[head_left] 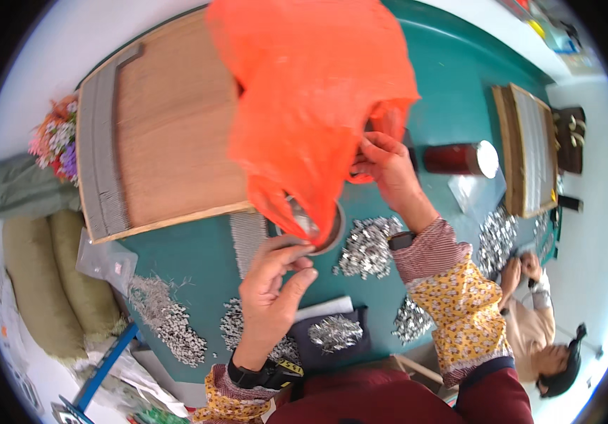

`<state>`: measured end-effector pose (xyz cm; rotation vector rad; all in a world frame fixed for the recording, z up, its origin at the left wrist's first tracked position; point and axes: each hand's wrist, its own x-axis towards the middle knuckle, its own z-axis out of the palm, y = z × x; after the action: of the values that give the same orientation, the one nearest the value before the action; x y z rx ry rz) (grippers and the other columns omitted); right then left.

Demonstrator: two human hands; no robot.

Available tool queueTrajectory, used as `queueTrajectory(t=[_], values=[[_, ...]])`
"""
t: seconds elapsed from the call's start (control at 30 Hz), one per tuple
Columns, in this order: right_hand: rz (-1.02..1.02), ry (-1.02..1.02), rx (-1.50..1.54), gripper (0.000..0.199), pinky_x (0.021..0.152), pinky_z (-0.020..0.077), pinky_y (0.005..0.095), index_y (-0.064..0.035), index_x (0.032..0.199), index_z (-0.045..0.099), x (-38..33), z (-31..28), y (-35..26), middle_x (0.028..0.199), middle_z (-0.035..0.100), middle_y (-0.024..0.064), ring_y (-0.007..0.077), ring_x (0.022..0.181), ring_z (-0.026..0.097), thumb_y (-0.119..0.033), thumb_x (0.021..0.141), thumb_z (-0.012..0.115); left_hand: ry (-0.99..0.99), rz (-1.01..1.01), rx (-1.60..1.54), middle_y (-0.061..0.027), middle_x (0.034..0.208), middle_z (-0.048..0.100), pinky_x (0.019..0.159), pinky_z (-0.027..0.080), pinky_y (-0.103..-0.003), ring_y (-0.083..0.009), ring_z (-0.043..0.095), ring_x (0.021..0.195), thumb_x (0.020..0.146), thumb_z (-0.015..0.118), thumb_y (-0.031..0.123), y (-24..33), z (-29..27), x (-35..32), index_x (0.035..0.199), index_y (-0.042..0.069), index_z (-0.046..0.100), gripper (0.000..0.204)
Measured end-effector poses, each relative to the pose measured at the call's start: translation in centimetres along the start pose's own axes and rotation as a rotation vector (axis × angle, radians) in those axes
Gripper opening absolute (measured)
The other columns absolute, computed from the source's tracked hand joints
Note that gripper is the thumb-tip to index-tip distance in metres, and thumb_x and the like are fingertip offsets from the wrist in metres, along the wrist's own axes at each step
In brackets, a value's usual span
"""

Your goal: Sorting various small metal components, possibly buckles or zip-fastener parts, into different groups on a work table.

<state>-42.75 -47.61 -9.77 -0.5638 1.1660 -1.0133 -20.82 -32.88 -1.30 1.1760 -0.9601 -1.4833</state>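
A large orange-red plastic bag point(311, 78) spreads above the table, hiding much of what lies behind it. My left hand point(272, 293) pinches the lower end of one of its gathered handles. Higher up and to the right, my right hand point(392, 173) is closed on the bag's edge beside an opening. Below the bag, partly covered, is a round metal bowl point(338, 237). A heap of small shiny metal pieces point(369, 247) lies between the bowl and my right forearm. What the bag holds cannot be made out.
A wooden-framed tray point(177, 134) with a grey strip stands at left. More metal pieces point(180, 336) lie on the green table point(452, 63). A dark cloth point(350, 339) carries thin shiny parts. At right are a dark red jar point(449, 159), another frame point(530, 148) and a person point(533, 325) working.
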Motion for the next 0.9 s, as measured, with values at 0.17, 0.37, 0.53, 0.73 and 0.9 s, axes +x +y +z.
queueTrajectory(t=[0.17, 0.37, 0.53, 0.73, 0.9], values=[[-0.013, -0.118, 0.051, 0.019, 0.061, 0.0496, 0.0255, -0.0012, 0.105, 0.064, -7.6, -0.2, -2.6, 0.084, 0.068, 0.0061, 0.0128, 0.069, 0.063, -0.018, 0.097, 0.059, -0.076, -0.097, 0.065, -0.0072, 0.101, 0.056, 0.079, 0.045, -0.023, -0.0110, 0.055, 0.084, 0.085, 0.065, -0.007, 1.8, 1.7, -2.5, 0.101, -0.004, 0.065, 0.016], [-0.100, -0.247, -0.061, 0.022, 0.064, 0.0485, 0.0235, -0.0012, 0.106, 0.063, -16.8, 2.9, -6.5, 0.084, 0.065, 0.0018, 0.0077, 0.070, 0.058, -0.021, 0.098, 0.060, -0.319, -0.116, 0.149, -0.0073, 0.097, 0.058, 0.072, 0.048, -0.025, -0.0120, 0.058, 0.082, 0.085, 0.072, 0.007, 2.7, 8.4, -7.4, 0.105, -0.005, 0.063, 0.024], [-0.299, -0.398, -0.353, 0.020, 0.068, 0.0494, 0.0251, 0.0018, 0.108, 0.062, -21.8, 3.5, -7.5, 0.086, 0.063, 0.0003, 0.0080, 0.075, 0.058, -0.015, 0.097, 0.061, -0.489, -0.218, -0.023, -0.0070, 0.104, 0.058, 0.071, 0.048, -0.026, -0.0100, 0.056, 0.080, 0.085, 0.074, 0.012, 3.0, 11.3, -10.5, 0.118, -0.003, 0.060, 0.039], [-0.453, -0.539, -0.487, 0.016, 0.072, 0.0518, 0.0305, 0.0034, 0.100, 0.064, -24.8, 3.8, -6.3, 0.088, 0.066, 0.0100, 0.0145, 0.080, 0.063, -0.007, 0.089, 0.066, -0.643, -0.308, 0.004, -0.0098, 0.117, 0.063, 0.094, 0.050, -0.035, -0.0190, 0.060, 0.110, 0.080, 0.079, 0.006, 3.5, 13.0, -12.2, 0.126, -0.004, 0.053, 0.053], [-0.566, -0.565, -0.652, 0.015, 0.072, 0.0521, 0.0325, 0.0032, 0.098, 0.065, -25.5, 2.4, -6.4, 0.089, 0.067, 0.0123, 0.0208, 0.081, 0.067, -0.007, 0.087, 0.066, -0.612, -0.419, -0.098, -0.0101, 0.124, 0.059, 0.097, 0.048, -0.036, -0.0199, 0.057, 0.116, 0.079, 0.078, 0.002, 2.5, 14.3, -12.7, 0.130, -0.003, 0.050, 0.058]])
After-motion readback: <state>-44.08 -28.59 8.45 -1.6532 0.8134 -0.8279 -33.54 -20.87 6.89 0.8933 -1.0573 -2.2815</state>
